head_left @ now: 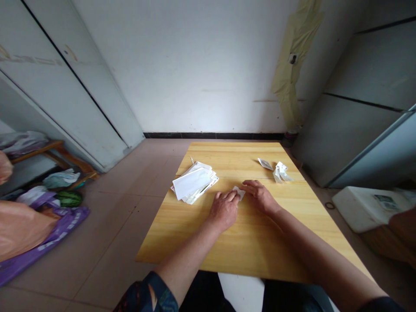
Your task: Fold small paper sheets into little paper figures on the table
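A small folded piece of white paper [239, 193] lies on the wooden table [208, 242], in front of me. My left hand [225, 209] rests on its left part, fingers bent and pressing it against the tabletop, so part of the paper is hidden. Just to the right, my right hand [261, 197] hovers low with its fingers loosely bent and slightly apart; the fingertips are close to the paper's edge, and nothing shows in them. Left of my left hand sits a loose stack of white paper sheets [194, 182]. Farther right lie a flat folded paper piece [265, 164] and a pleated paper piece [281, 172].
A white wall [208, 73] stands behind the table, with pale cabinets [65, 78] to the left. On the floor at left are a purple bag [69, 223] and a watermelon [69, 198]. A white plastic container [367, 208] stands right of the table.
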Action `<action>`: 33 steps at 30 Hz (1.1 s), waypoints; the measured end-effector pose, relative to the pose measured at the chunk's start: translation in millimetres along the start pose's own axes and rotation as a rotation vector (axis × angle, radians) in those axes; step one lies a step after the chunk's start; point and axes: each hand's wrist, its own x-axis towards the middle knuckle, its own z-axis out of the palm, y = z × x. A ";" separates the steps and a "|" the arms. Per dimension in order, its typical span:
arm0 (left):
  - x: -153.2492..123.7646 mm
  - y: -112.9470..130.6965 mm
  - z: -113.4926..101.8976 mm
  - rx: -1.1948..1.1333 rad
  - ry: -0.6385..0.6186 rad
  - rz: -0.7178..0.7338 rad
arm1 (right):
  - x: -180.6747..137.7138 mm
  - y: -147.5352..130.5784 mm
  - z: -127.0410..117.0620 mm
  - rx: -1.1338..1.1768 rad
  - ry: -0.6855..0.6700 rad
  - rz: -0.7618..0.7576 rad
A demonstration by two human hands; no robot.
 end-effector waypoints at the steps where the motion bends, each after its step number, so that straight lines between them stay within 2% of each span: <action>1: 0.2 0.0 0.2 0.000 -0.002 -0.002 | -0.9 -3.7 -0.7 -0.011 -0.038 -0.046; 4: 0.4 -0.7 1.9 0.007 0.012 0.003 | -3.3 -14.9 -0.1 -0.051 -0.079 -0.088; 8: -0.7 -1.1 4.1 0.009 0.033 0.007 | -5.5 -23.8 3.9 -0.074 -0.071 -0.054; 13: -1.4 0.9 4.8 0.003 -0.003 -0.044 | -6.8 -29.9 5.2 -0.156 -0.072 -0.012; 17: -0.7 0.7 5.9 0.015 0.012 -0.019 | -6.6 -34.2 3.8 -0.211 -0.079 -0.014; 25: -0.9 -2.4 6.5 0.016 0.032 0.030 | -9.9 -30.8 -2.0 -0.206 -0.109 0.038; 33: -1.7 -4.4 10.2 -0.014 0.049 0.029 | -13.3 -25.8 -2.6 -0.191 -0.068 0.117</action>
